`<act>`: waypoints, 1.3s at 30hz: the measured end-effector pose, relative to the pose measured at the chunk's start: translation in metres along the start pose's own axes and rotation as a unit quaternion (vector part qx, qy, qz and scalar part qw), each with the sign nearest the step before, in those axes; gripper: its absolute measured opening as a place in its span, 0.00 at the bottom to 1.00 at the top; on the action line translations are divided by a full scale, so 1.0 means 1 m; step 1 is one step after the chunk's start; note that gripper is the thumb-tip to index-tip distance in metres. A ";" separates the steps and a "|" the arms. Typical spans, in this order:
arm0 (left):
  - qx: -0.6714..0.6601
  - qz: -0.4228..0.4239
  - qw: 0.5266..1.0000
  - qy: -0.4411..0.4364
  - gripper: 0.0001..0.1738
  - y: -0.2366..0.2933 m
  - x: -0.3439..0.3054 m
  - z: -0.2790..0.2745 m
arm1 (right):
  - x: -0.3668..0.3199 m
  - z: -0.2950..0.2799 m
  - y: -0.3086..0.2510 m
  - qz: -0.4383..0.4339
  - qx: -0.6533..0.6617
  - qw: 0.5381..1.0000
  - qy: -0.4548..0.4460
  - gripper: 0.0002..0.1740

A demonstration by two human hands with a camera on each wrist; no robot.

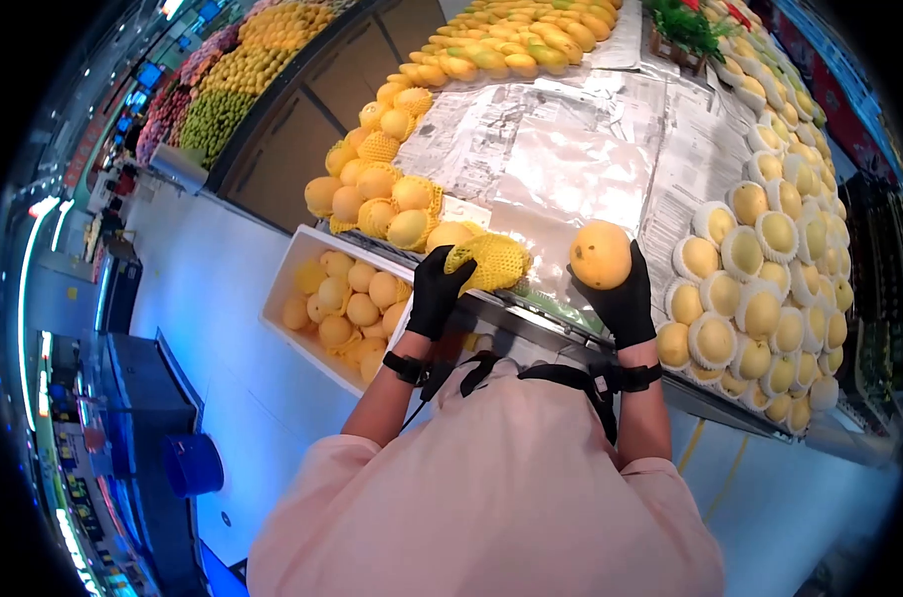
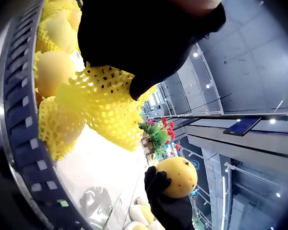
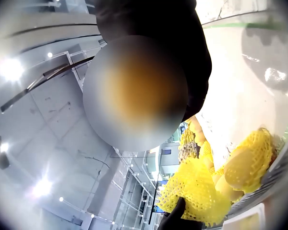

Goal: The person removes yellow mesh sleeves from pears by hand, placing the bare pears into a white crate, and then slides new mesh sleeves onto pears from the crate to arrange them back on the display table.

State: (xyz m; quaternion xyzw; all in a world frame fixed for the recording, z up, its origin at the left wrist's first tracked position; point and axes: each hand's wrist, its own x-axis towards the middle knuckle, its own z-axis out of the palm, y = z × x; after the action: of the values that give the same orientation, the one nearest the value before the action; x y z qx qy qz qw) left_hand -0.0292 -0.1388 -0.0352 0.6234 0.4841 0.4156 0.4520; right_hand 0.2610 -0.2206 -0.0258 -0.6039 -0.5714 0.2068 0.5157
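Observation:
My left hand (image 1: pixel 439 291), in a black glove, pinches a yellow foam net sleeve (image 1: pixel 498 262) at the near edge of the display stand. In the left wrist view the net (image 2: pixel 108 103) hangs spread and slack below the thumb. To its right, my gloved right hand (image 1: pixel 626 308) holds a large round yellow-orange fruit (image 1: pixel 601 254) above clear plastic sheeting. Fingers curl round the side of this bare fruit (image 2: pixel 178 176), which has small dark spots. The right wrist view shows it as a blur close to the camera.
Several yellow fruits (image 1: pixel 377 181), some in foam nets, line the stand's left side. A white box (image 1: pixel 302 254) of similar fruit stands below. Fruits in white foam (image 1: pixel 745 249) are stacked at right. Elongated yellow mangoes (image 1: pixel 521 40) and a potted plant (image 1: pixel 685 30) are at the back.

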 end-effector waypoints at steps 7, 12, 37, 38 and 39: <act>-0.015 -0.052 0.995 0.080 0.14 -0.022 -0.040 -0.038 | 0.010 0.022 -0.034 -0.023 0.035 0.999 -0.034 0.32; -0.053 -0.079 0.979 0.181 0.13 -0.030 -0.059 -0.076 | 0.019 0.043 -0.033 0.019 0.117 0.989 -0.090 0.30; -0.159 -0.434 0.868 0.181 0.14 -0.233 -0.113 -0.298 | 0.013 0.124 -0.046 -0.008 -0.089 0.986 -0.140 0.44; -0.152 -0.436 0.874 0.152 0.14 -0.240 -0.117 -0.302 | 0.011 0.127 -0.047 -0.015 -0.099 0.985 -0.139 0.44; -0.089 -0.422 0.890 0.147 0.11 -0.239 -0.119 -0.303 | 0.010 0.130 -0.054 -0.023 -0.107 0.984 -0.139 0.43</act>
State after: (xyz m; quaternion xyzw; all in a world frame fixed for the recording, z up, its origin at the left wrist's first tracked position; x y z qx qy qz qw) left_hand -0.3955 -0.1776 -0.2015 0.2492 0.7238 0.3139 0.5617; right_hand 0.1290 -0.1710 -0.0256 -0.6079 -0.6702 0.2142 0.3680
